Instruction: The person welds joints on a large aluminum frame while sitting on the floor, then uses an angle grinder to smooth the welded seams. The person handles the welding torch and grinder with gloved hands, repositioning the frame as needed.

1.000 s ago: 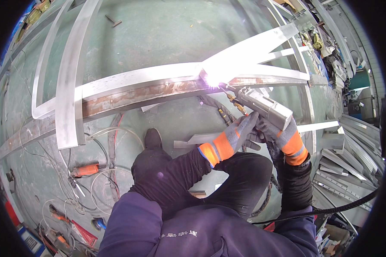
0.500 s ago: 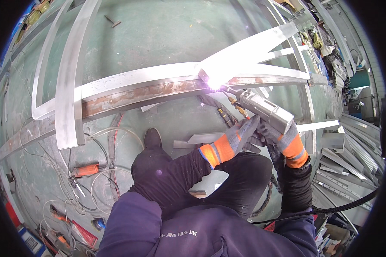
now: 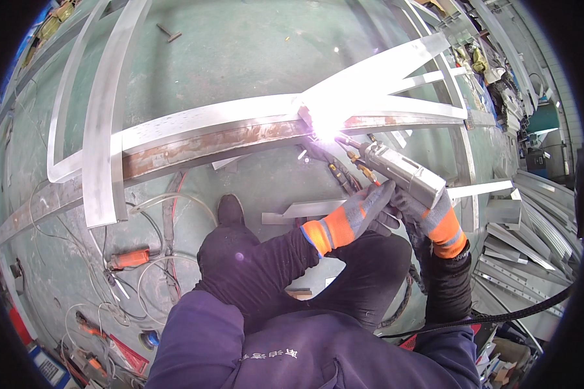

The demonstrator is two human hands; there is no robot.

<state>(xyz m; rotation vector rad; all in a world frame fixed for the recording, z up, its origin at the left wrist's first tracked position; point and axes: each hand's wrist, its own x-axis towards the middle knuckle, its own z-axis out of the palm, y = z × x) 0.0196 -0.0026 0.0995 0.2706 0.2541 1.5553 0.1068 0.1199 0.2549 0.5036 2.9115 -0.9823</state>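
Note:
My right hand (image 3: 429, 215), in a grey and orange glove, is wrapped round the rear of a silver welding gun (image 3: 403, 174). My left hand (image 3: 362, 212), gloved alike, is closed at the gun's underside beside the right; its exact hold is partly hidden. From the nozzle comes a white-violet glare (image 3: 328, 134) at the lower edge of a joint. There a slanting metal bar (image 3: 379, 72) meets a long rail with a rusty side (image 3: 220, 144). The glare washes out the seam itself.
Upright metal bars (image 3: 100, 123) cross the rail at left. Hoses and cables (image 3: 175, 259) lie on the green floor near an orange tool (image 3: 130, 259). Metal profiles (image 3: 525, 233) are piled at right. A hammer (image 3: 169, 32) lies beyond the rail. A black cable (image 3: 512, 316) passes my right arm.
The welding gun and its glare have shifted very slightly, a little down and to the right. Small sparks show near the joint. Both hands keep nearly the same place.

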